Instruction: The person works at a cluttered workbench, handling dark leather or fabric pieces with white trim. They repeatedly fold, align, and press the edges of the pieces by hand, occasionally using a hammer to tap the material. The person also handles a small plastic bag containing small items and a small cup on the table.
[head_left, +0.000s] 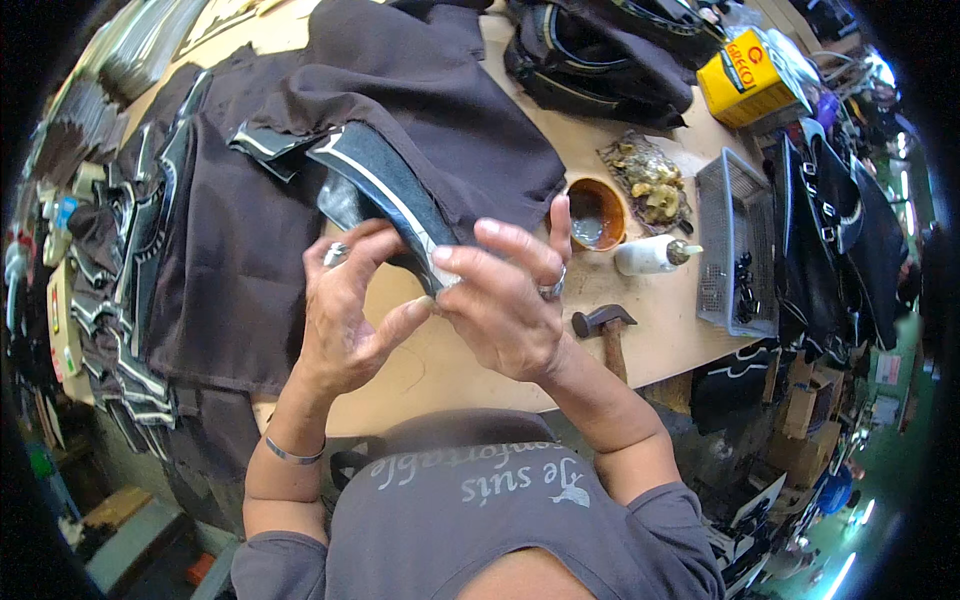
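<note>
A curved dark leather piece (392, 190) with a pale strip along its edge joins a large dark brown fabric panel (240, 240). My left hand (348, 310) is curled at the lower end of the piece, its fingers behind it and its thumb near the bottom edge. From the other side my right hand (510, 305) pinches that end between thumb and forefinger, its other fingers raised. The left fingertips are partly hidden behind the leather. Both hands are just above the table (410, 375).
Right of my hands are a brown glue pot (600, 190), a white squeeze bottle (655, 255), a hammer (606, 325) and a grey plastic basket (712, 270). A yellow can (745, 80) stands farther back. Several similar cut pieces (150, 260) lie at the left; black bags (835, 220) hang right.
</note>
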